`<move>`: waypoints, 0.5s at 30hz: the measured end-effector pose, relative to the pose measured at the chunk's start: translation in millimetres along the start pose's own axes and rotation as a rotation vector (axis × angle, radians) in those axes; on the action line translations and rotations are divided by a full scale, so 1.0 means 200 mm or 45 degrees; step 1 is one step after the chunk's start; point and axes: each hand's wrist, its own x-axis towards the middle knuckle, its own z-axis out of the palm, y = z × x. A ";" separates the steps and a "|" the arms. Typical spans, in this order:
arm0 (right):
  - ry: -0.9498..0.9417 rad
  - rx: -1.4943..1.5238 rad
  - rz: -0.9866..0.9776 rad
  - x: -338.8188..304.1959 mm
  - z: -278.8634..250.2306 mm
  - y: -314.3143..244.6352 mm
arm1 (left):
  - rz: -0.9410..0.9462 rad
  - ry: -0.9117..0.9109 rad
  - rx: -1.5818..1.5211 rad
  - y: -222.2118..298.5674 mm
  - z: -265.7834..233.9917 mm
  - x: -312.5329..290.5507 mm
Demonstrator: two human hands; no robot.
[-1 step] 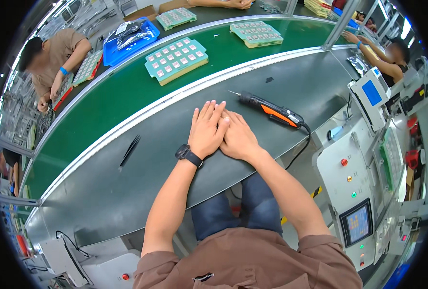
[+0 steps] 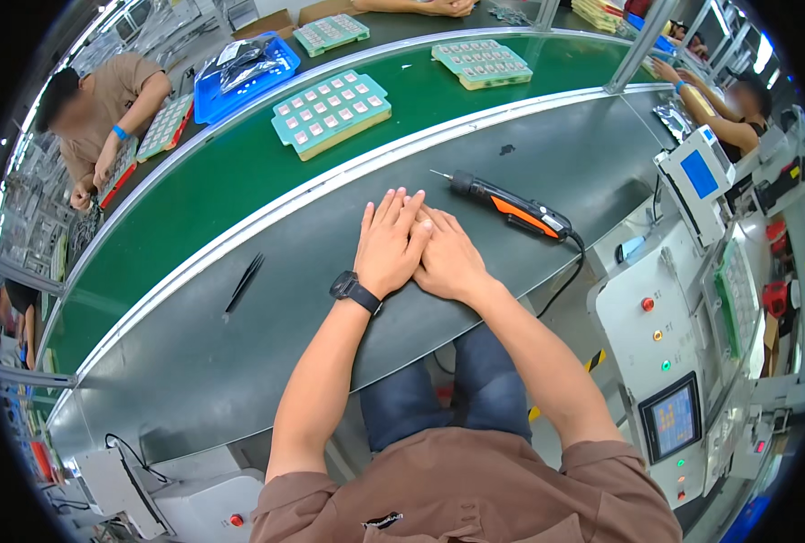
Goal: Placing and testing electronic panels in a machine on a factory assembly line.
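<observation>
My left hand, with a black watch on its wrist, lies flat on the dark grey bench top, fingers stretched out. My right hand rests flat beside it, and the left thumb and fingers partly cover it. Neither hand holds anything. Just beyond and to the right of them lies a black and orange electric screwdriver, its bit pointing left and its cord running off the near edge. Black tweezers lie well to the left of my hands.
Past the bench runs a green conveyor belt carrying two teal trays of small parts, a nearer tray and a farther tray. A blue tray holds bags. Machine panels flank me. Co-workers sit at left, right and far side.
</observation>
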 end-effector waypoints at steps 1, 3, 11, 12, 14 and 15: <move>0.001 -0.029 -0.030 0.00 0.00 0.00 | 0.000 -0.002 0.007 0.00 0.00 0.00; -0.010 -0.038 -0.027 -0.01 0.01 0.00 | -0.002 -0.006 0.014 0.00 0.00 0.00; -0.089 -0.037 0.020 -0.01 0.00 0.00 | 0.100 -0.110 0.007 0.02 -0.02 -0.01; -0.050 -0.091 -0.013 -0.02 0.01 0.01 | 0.103 -0.115 0.007 0.02 -0.02 -0.01; -0.012 -0.139 -0.047 -0.01 0.01 0.00 | 0.242 0.046 0.045 0.04 -0.02 -0.02; -0.047 -0.070 -0.007 0.00 0.00 0.00 | 0.241 0.043 0.046 0.05 -0.02 -0.02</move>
